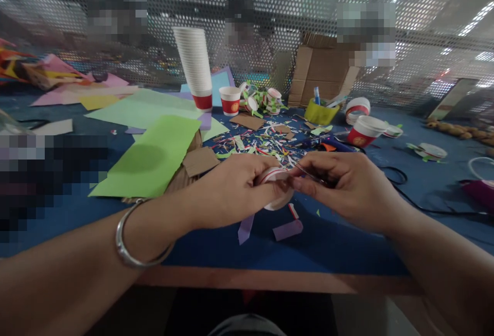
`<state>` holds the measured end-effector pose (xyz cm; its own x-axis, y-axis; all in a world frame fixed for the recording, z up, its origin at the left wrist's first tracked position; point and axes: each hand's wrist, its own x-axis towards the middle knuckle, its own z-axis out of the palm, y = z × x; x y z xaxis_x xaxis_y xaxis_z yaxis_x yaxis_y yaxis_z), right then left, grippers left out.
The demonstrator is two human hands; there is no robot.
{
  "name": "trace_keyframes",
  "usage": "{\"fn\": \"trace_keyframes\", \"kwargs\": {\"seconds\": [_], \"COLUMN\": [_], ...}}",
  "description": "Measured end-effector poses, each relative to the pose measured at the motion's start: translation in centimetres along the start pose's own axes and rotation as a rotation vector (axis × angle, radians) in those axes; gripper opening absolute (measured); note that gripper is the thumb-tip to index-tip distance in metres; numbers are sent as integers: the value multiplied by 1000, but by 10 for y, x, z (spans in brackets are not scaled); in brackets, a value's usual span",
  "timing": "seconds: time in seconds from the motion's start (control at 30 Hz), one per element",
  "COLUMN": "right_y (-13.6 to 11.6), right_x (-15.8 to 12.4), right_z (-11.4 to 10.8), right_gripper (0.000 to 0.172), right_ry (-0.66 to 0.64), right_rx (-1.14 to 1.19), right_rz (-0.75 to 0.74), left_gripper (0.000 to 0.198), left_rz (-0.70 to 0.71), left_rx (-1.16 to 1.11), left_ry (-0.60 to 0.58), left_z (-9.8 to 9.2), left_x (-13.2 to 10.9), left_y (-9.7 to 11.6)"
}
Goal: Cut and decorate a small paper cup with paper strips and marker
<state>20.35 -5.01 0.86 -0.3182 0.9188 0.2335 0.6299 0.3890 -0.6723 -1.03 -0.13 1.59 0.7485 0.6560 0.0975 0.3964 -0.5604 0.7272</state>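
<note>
The left hand (227,192) is clamping its fingers on a red-striped ring (275,173) above the surface (339,253); at its right edge, the right hand (347,187) is pinching what seems a slim tool (312,175).

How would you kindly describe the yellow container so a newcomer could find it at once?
On the blue table, find the upright brown cardboard at the back. Just in front of it sits a yellow container. Its colour and the blue pen poking up distinguish it from the red-and-white cup nearby.

Craft workshop: paper scraps (266,143), cup stack (194,63)
</note>
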Motion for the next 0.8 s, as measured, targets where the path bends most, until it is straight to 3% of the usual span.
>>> {"fn": "trace_keyframes", "kwargs": {"seconds": [0.27, 0.53, 0.8], "right_y": [5, 8, 7], "right_x": [1, 1, 1], "right_z": [-6, -8, -11], "right_gripper": [29, 29, 33], "right_ry": [-195, -228, -253], "right_rx": [331, 367, 313], "right_rz": [151, 203, 191], "left_gripper": [30, 27, 48], "left_rz": [-92, -163, -237], "left_rx": [-214, -376, -552], "left_ry": [-204, -305, -316], "left_z": [-4, -3, -3], "left_x": [4, 4, 3], "left_y": [-2, -11, -9]}}
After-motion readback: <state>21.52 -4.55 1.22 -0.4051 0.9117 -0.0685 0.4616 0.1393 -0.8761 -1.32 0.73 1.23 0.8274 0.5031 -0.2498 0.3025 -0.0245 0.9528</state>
